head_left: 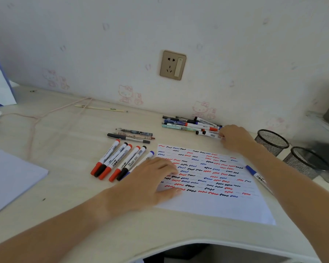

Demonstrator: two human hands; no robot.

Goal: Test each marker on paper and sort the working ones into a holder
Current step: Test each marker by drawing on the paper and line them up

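Gripping a marker (210, 133), right hand (234, 137).

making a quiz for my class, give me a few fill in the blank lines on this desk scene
1. The left hand rests flat on the ____.
2. The right hand reaches into the pile of pens beside the ____.
3. ____ mesh holders stand at the right.
4. The squiggles are red, black and ____.

Missing: paper; wall; two; blue

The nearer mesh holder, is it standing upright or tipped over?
Upright: the nearer mesh holder stands on the desk, round rim facing up.
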